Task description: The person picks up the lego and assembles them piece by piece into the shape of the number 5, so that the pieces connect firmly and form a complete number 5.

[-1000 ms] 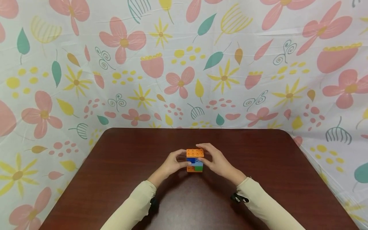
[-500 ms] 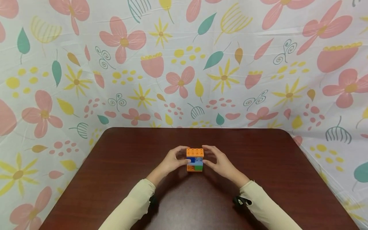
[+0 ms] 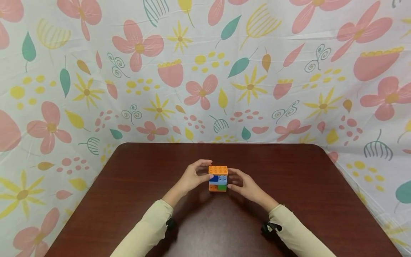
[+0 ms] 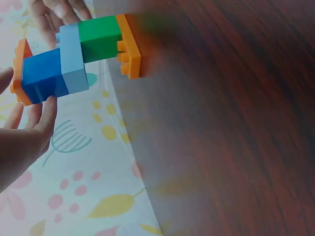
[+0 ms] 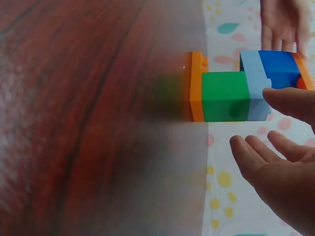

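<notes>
A stack of toy building bricks stands on the table. From the bottom up it has an orange plate [image 5: 196, 91], a green brick [image 5: 225, 96], a light blue plate [image 4: 74, 61], a dark blue brick [image 4: 44, 74] and an orange top plate [image 3: 218, 170]. Green sits to the right, dark blue to the left. My left hand [image 3: 189, 178] is at the upper left, its extended fingertips at the dark blue brick's side and its thumb by the top plate. On the right, my right hand [image 3: 248, 185] has thumb and fingers spread apart beside the stack, thumb tip near the light blue plate.
The dark brown table [image 3: 257, 235] ends at its far edge before a flower-printed cloth [image 3: 205, 53] that also hangs at both sides. A black wrist device [image 3: 270, 227] sits at the right sleeve; another dark device [image 3: 171, 224] shows at the left sleeve.
The right hand has lowered and drawn back slightly from the stack. My left thumb has risen from the light blue plate toward the top plate. The stack stays in place.
</notes>
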The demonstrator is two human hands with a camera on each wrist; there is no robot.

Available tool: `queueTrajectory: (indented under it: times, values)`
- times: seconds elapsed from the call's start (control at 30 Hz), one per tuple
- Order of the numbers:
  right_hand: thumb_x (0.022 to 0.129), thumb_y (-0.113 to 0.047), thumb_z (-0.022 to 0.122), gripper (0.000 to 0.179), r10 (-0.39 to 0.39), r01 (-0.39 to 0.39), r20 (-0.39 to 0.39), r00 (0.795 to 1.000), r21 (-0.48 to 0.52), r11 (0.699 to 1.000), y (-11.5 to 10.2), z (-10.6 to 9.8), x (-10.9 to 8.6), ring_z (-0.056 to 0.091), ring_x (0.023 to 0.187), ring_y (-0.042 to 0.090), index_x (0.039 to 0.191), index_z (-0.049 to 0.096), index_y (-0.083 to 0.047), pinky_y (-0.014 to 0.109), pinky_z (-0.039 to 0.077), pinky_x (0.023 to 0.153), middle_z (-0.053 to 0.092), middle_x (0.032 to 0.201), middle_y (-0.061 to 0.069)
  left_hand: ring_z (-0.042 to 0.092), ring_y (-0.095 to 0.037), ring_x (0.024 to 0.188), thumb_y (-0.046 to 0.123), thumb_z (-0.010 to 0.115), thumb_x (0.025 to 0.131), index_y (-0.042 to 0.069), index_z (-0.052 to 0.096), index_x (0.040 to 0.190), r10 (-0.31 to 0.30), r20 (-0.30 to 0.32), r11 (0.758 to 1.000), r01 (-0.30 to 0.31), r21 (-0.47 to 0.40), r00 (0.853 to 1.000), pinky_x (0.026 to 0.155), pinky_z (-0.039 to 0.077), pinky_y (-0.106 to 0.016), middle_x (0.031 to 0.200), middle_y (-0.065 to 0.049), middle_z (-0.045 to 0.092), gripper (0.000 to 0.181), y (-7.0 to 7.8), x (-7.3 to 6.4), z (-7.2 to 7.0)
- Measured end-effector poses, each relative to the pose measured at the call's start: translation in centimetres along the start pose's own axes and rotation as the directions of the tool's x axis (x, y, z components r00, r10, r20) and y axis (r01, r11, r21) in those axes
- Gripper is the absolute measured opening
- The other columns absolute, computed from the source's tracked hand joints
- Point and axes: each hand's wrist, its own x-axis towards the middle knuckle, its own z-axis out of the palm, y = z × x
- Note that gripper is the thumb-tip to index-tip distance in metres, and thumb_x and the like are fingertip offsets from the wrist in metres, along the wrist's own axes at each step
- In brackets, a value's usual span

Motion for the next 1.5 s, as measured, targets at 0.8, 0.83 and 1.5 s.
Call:
queueTrajectory:
  times: [0.8, 0.83, 1.5]
  values:
    - [0.093, -0.006, 0.062, 0.043, 0.094, -0.096, 0.119, 0.988, 0.015, 0.995, 1.3, 0.9, 0.4, 0.056, 0.114, 0.037, 0.133, 0.047, 0.000, 0.045, 0.050, 0.090, 0.055, 0.126, 0.019, 0.056, -0.026, 0.113, 0.003, 0.068, 0.088, 0.009, 0.060, 0.126, 0.022, -0.016, 0.999, -0.021, 0.043, 1.000, 0.090, 0.051, -0.035, 0.122, -0.010, 0.060, 0.039, 0.1, -0.2, 0.1]
    - [0.093, -0.005, 0.062, 0.042, 0.094, -0.096, 0.115, 0.989, 0.011, 0.995, 1.4, 1.0, 0.4, 0.056, 0.114, 0.037, 0.132, 0.048, 0.000, 0.045, 0.050, 0.090, 0.055, 0.125, 0.018, 0.056, -0.026, 0.113, 0.002, 0.068, 0.088, 0.009, 0.059, 0.126, 0.017, -0.012, 0.999, -0.017, 0.038, 1.000, 0.090, 0.051, -0.035, 0.121, -0.010, 0.059, 0.039, 0.0, -0.2, 0.1]
    - [0.093, -0.003, 0.061, 0.035, 0.089, -0.090, 0.040, 0.995, 0.018, 0.996, 1.2, 1.3, 0.5, 0.059, 0.109, 0.034, 0.127, 0.053, -0.002, 0.041, 0.052, 0.087, 0.059, 0.121, 0.017, 0.058, -0.025, 0.108, 0.002, 0.068, 0.088, 0.007, 0.060, 0.122, -0.001, -0.018, 0.999, 0.002, 0.053, 1.000, 0.088, 0.052, -0.035, 0.112, -0.008, 0.061, 0.036, 0.0, 0.3, 0.0]
